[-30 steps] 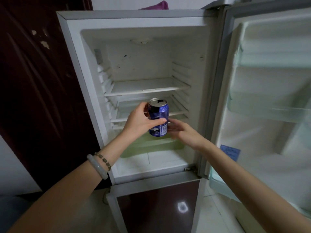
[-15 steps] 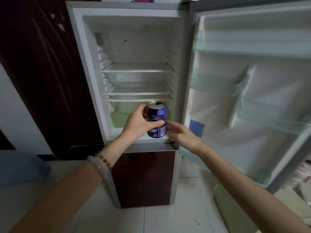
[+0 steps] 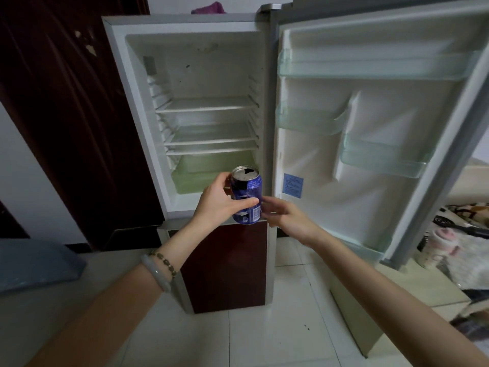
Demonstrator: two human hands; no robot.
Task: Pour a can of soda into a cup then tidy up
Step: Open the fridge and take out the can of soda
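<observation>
Soda can (image 3: 247,192) sits upright in the L hand (image 3: 225,205), fingers wrapped round it, further back from the open fridge (image 3: 211,75) than 1 s ago; I reckon it's fetched, pour next. R hand (image 3: 288,221) at its 3 o'clock, fingers near-straight; can't tell if touching, no cup in view.

can (image 3: 248,190) side covered by left grip (image 3: 219,205) | right grip (image 3: 287,219) fingertips blurred at can's edge | blue sticker (image 3: 292,185) print too small to be read | fridge door (image 3: 370,207) cut off at right edge
</observation>
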